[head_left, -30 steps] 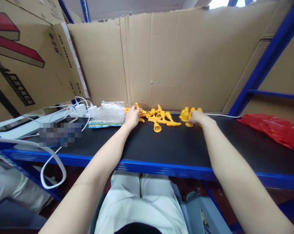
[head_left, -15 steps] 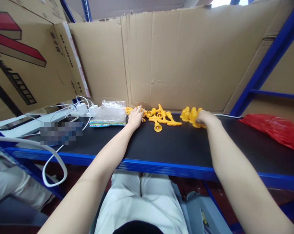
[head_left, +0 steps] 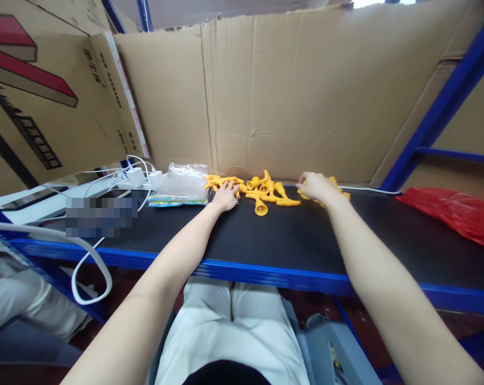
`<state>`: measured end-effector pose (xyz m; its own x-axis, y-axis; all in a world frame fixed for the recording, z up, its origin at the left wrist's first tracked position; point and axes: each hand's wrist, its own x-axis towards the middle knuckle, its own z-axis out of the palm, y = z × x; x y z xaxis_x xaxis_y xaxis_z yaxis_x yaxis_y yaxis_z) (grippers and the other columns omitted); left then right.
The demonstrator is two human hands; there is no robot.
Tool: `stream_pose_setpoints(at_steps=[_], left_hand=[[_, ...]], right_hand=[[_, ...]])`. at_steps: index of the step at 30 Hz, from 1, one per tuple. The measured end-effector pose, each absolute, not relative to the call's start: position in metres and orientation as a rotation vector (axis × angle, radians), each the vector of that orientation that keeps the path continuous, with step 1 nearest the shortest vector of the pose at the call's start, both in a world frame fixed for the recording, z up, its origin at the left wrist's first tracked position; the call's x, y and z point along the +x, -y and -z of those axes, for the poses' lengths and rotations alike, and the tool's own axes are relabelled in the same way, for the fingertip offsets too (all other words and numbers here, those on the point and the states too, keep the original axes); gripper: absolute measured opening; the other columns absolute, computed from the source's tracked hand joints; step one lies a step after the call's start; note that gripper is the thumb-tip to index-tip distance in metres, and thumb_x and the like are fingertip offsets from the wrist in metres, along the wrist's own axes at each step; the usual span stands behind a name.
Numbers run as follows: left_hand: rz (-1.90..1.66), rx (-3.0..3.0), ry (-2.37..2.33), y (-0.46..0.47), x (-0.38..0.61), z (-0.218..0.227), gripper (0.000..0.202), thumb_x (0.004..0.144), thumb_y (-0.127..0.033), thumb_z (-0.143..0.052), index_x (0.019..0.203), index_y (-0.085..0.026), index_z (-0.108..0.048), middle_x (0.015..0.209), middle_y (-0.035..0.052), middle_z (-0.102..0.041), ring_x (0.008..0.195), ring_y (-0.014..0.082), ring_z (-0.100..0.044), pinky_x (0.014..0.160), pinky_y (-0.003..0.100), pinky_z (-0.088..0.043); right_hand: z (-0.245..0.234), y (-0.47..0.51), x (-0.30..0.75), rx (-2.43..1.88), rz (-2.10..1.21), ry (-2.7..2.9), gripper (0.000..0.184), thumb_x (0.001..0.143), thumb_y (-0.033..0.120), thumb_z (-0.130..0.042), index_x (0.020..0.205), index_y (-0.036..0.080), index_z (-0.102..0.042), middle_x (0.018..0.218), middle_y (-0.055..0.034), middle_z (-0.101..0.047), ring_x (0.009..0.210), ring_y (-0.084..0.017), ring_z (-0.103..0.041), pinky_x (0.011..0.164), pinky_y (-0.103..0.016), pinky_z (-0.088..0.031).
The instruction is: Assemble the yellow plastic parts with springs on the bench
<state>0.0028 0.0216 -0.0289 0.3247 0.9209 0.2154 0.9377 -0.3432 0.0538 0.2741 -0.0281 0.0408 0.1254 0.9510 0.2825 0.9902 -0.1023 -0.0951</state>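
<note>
My left hand lies with its fingers spread on a pile of yellow plastic pieces, with small metal rings or chain links by its edge. Right of it is a cluster of yellow branching pieces with bell-shaped ends. A little metal part shows inside some of the bells. Further right, my right hand reaches over a group of yellow bell-shaped pieces, its fingers apart and pointing left. Most of that group is hidden beneath the hand.
A stack of clear plastic bags on colourful packets stands left of the left hand. White chargers and cables lie beyond it. A red plastic bag is at the right. Cardboard walls the back of the black shelf.
My right hand has moved left over the yellow bell-shaped pieces, from their right end to their left end, and now covers most of them. My left hand has shifted slightly.
</note>
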Motion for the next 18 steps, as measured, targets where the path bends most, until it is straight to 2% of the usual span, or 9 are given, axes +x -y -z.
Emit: stream_pose_setpoints(at_steps=[2, 5, 7, 9, 11, 14, 16, 18], left_hand=[[0.312, -2.51, 1.785, -0.023, 0.004, 0.028, 0.055, 0.09, -0.027, -0.027, 0.144, -0.018, -0.032, 0.155, 0.0078, -0.017, 0.143, 0.0285, -0.011, 0.112, 0.048, -0.021], [0.355, -2.542, 1.835, -0.023, 0.006, 0.028, 0.056, 0.093, -0.04, -0.018, 0.142, -0.019, -0.036, 0.155, 0.0064, -0.019, 0.144, 0.0267, -0.009, 0.114, 0.048, -0.016], [0.37, -2.54, 1.85, -0.021, 0.006, 0.028, 0.06, 0.092, -0.047, -0.021, 0.143, -0.018, -0.035, 0.155, 0.0079, -0.018, 0.144, 0.0273, -0.007, 0.114, 0.048, -0.013], [0.361, -2.52, 1.845, -0.019, 0.006, 0.029, 0.063, 0.089, -0.047, -0.03, 0.144, -0.016, -0.033, 0.156, 0.0101, -0.015, 0.144, 0.0277, -0.006, 0.114, 0.049, -0.012], [0.367, -2.508, 1.832, -0.017, 0.005, 0.029, 0.06, 0.089, -0.043, -0.034, 0.144, -0.02, -0.034, 0.156, 0.0092, -0.015, 0.144, 0.0284, -0.007, 0.114, 0.051, -0.013], [0.422, -2.528, 1.811, -0.017, 0.005, 0.029, 0.049, 0.091, -0.038, -0.031, 0.138, -0.033, -0.041, 0.156, 0.0026, -0.017, 0.143, 0.03, -0.01, 0.11, 0.06, -0.014], [0.462, -2.552, 1.802, -0.017, 0.005, 0.029, 0.045, 0.092, -0.042, -0.029, 0.133, -0.037, -0.048, 0.156, 0.0005, -0.018, 0.143, 0.0311, -0.011, 0.106, 0.065, -0.014], [0.485, -2.566, 1.778, -0.016, 0.006, 0.028, 0.047, 0.09, -0.052, -0.031, 0.129, -0.035, -0.051, 0.156, 0.0032, -0.018, 0.143, 0.0327, -0.01, 0.105, 0.067, -0.015]], right_hand=[[-0.035, 0.031, 0.251, -1.956, 0.191, 2.074, 0.032, 0.088, 0.038, -0.045, 0.099, 0.018, -0.066, 0.103, -0.0132, -0.068, 0.097, -0.026, -0.062, 0.079, -0.034, -0.045], [-0.022, 0.037, 0.218, -1.829, 0.082, 2.201, 0.051, 0.091, 0.052, -0.03, 0.087, 0.017, -0.068, 0.094, -0.0143, -0.069, 0.09, -0.028, -0.063, 0.074, -0.035, -0.045], [-0.013, 0.041, 0.2, -1.818, 0.032, 2.237, 0.059, 0.089, 0.061, -0.028, 0.085, 0.017, -0.068, 0.091, -0.0153, -0.068, 0.088, -0.029, -0.063, 0.072, -0.037, -0.045], [-0.005, 0.042, 0.189, -1.832, 0.025, 2.24, 0.064, 0.086, 0.066, -0.028, 0.085, 0.017, -0.068, 0.087, -0.0161, -0.067, 0.084, -0.03, -0.062, 0.071, -0.039, -0.045], [0.001, 0.041, 0.184, -1.833, 0.024, 2.253, 0.062, 0.086, 0.066, -0.029, 0.086, 0.017, -0.069, 0.082, -0.0154, -0.067, 0.079, -0.03, -0.062, 0.068, -0.04, -0.045], [0.003, 0.037, 0.184, -1.866, -0.007, 2.251, 0.048, 0.085, 0.055, -0.039, 0.087, 0.018, -0.069, 0.076, -0.0122, -0.066, 0.073, -0.027, -0.061, 0.063, -0.037, -0.045], [0.002, 0.036, 0.186, -1.911, -0.033, 2.219, 0.038, 0.082, 0.047, -0.045, 0.084, 0.018, -0.069, 0.073, -0.0103, -0.065, 0.07, -0.024, -0.06, 0.061, -0.033, -0.044], [0.0, 0.035, 0.187, -1.934, -0.031, 2.198, 0.032, 0.079, 0.042, -0.048, 0.08, 0.017, -0.068, 0.07, -0.0096, -0.064, 0.068, -0.023, -0.06, 0.059, -0.032, -0.043]])
